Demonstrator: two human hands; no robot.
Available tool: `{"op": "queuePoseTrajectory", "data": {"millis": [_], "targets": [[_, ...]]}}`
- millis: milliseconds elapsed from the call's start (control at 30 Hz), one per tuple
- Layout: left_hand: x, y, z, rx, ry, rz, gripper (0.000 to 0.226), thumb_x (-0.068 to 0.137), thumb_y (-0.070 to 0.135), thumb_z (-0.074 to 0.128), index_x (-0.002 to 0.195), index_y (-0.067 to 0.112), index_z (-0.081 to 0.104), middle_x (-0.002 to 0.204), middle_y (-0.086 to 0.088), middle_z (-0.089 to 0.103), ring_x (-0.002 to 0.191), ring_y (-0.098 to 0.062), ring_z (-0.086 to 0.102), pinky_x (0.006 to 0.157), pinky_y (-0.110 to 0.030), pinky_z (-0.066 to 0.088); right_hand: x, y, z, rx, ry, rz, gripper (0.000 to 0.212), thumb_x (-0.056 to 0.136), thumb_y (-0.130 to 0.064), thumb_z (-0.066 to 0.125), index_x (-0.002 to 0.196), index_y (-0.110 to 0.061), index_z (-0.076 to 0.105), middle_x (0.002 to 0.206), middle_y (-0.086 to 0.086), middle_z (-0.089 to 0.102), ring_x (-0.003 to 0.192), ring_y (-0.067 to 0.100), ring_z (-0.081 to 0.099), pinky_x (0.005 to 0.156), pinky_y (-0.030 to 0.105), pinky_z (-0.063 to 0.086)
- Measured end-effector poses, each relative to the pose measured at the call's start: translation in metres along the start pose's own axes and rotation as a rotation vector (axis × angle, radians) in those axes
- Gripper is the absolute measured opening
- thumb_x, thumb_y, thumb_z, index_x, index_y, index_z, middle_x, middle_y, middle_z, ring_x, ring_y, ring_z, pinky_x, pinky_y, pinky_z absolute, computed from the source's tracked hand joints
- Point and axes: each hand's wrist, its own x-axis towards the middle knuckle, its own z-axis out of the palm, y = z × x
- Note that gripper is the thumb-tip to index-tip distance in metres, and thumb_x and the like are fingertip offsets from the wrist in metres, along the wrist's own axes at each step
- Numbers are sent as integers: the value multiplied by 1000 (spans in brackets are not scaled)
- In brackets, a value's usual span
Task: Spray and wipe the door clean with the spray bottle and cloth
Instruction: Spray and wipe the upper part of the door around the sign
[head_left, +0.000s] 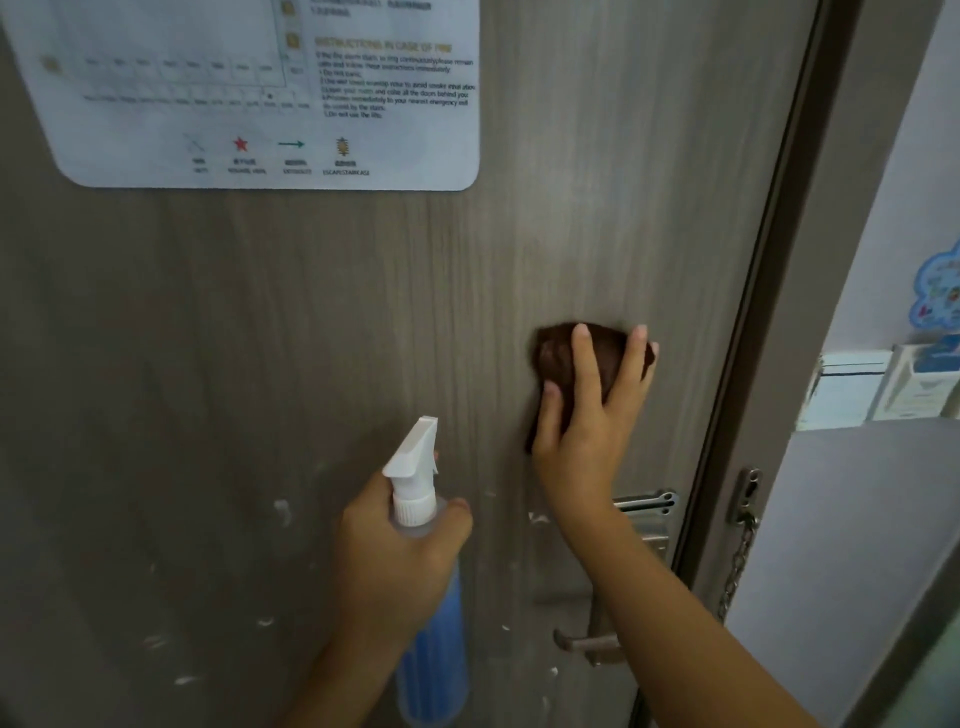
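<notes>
So: your right hand pressed brown cloth flat on door, fingers spread; left hand gripped spray bottle (idle). Needed firm overlapping strokes.

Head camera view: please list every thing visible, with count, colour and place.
grey-brown wood-grain door: one, fills the view
white laminated fire-instruction sheet: one, top left of the door
dark brown cloth: one, pressed on the door
white-headed blue spray bottle: one, lower centre
metal lever handle: one, lower right
metal door chain: one, on the frame
left hand: grips the bottle
right hand: flat on the cloth
</notes>
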Motion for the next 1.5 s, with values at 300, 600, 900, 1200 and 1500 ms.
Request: {"op": "queuePoseTrajectory", "data": {"millis": [300, 600, 900, 1200, 1500], "targets": [[-4, -12, -27, 24, 24, -11, 17, 66, 28, 77, 71, 20, 62, 61, 8, 66, 51, -3, 61, 51, -12, 45, -99, -1, 12, -42, -212, -158, 52, 100, -20, 59, 150, -24, 45, 167, 16, 16, 155, 47, 12, 117, 66, 32], [7, -20, -70, 46, 57, 15, 18, 68, 24, 78, 75, 21, 61, 65, 3, 65, 53, -6, 62, 50, -14, 47, -20, -56, 36, 43, 37, 28, 53, 103, -24, 57, 154, -23, 46, 170, 20, 12, 158, 41, 2, 128, 48, 15], [13, -43, -117, 80, 114, -21, 26, 66, 36, 75, 76, 16, 62, 60, 0, 62, 48, -11, 58, 46, -24, 47, -144, -61, 56, -3, -214, -185, 58, 99, -27, 61, 154, -27, 42, 173, 7, 5, 156, 47, 8, 121, 64, 24], [21, -54, -149, 92, 153, -38, 22, 67, 19, 75, 67, 12, 54, 56, 1, 59, 46, -6, 54, 45, -17, 43, -48, -99, 69, 19, -52, -287, 52, 98, -29, 68, 147, -23, 54, 164, 20, 23, 154, 47, 16, 121, 62, 25], [21, -60, -168, 42, 159, -66, 24, 69, 18, 76, 66, 16, 53, 56, 0, 59, 46, -5, 55, 46, -19, 46, -113, -121, 88, -42, -157, -384, 51, 100, -28, 66, 148, -24, 52, 163, 19, 25, 154, 47, 17, 120, 64, 27]]}}
